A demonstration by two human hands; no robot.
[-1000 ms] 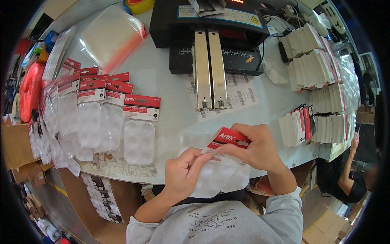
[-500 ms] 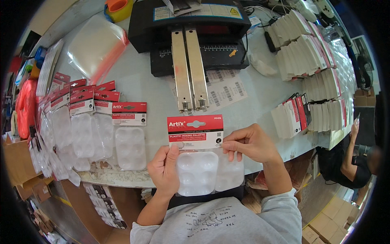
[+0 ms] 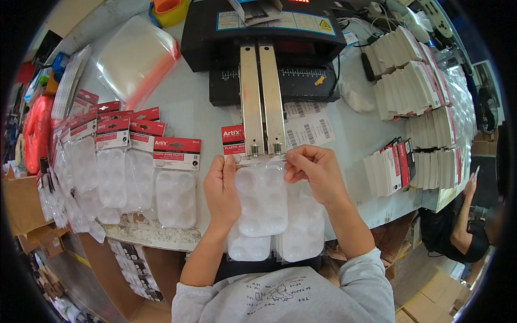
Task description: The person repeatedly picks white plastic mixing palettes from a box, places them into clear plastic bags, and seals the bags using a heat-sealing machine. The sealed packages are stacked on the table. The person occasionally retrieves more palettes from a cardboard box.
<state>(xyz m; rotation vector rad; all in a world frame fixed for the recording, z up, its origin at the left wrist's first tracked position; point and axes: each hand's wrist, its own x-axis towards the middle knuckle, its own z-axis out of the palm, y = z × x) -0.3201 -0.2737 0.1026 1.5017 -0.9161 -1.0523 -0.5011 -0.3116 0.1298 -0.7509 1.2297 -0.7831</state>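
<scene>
Both my hands hold a bagged white plastic paint palette (image 3: 262, 202) by the upper end, where its red-and-white header card (image 3: 231, 138) is folded over. My left hand (image 3: 221, 185) pinches the left corner with the thumb on top. At the right corner, thumb and fingers of my right hand (image 3: 314, 171) are closed on the edge. The card lies under the tips of two long metal arms (image 3: 262, 102) of a black bench stapler (image 3: 264, 32), which hide its middle. More bagged palettes (image 3: 303, 231) lie below it at the table's near edge.
Carded palette packs (image 3: 176, 199) are piled on the left. Behind them are clear plastic bags (image 3: 137, 62). Stacks of folded header cards (image 3: 409, 81) stand on the right. A barcode label sheet (image 3: 309, 126) lies beside the arms. Another person (image 3: 458, 220) is at the far right.
My hands have moved the palette pack forward, bringing its header card under the stapler's arms. My right hand has shifted up to the card's right edge. The view has shifted slightly.
</scene>
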